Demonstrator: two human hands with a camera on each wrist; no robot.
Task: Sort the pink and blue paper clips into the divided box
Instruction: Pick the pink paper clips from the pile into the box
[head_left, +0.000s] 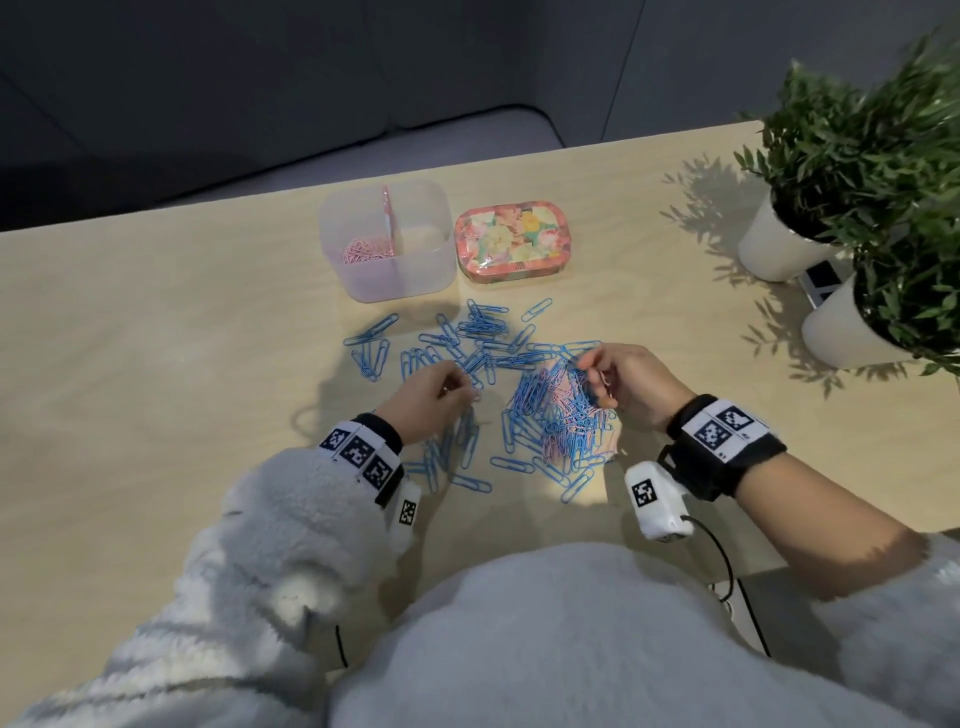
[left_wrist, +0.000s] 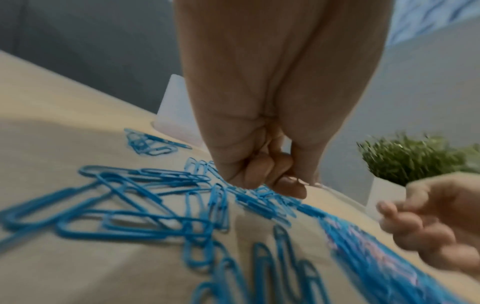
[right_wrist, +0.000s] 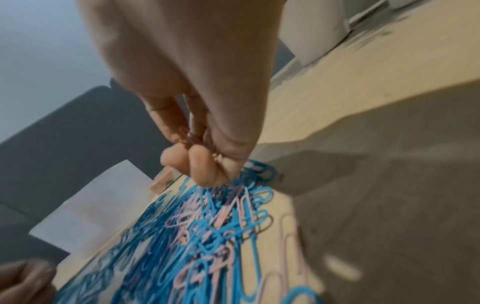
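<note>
Right hand (head_left: 631, 382) sits curled over the mixed heap (head_left: 558, 415), fingertips pinching a few pink clips (right_wrist: 197, 139) drawn from it; blur hides how many. Likely bunching pinks before one trip to the divided box (head_left: 387, 241), which stands ahead and left of both hands, pink already in its left compartment. Left hand (head_left: 428, 397) curls fingers down among loose blue clips (head_left: 467, 343); whether it grips one, cannot tell.

Paper clips (head_left: 483, 358) were blue, with pink ones in the mixed pile (head_left: 561, 415). The divided box (head_left: 415, 270) was translucent; the tin (head_left: 511, 236) bore a floral pattern; the pots (head_left: 779, 249) were white.
</note>
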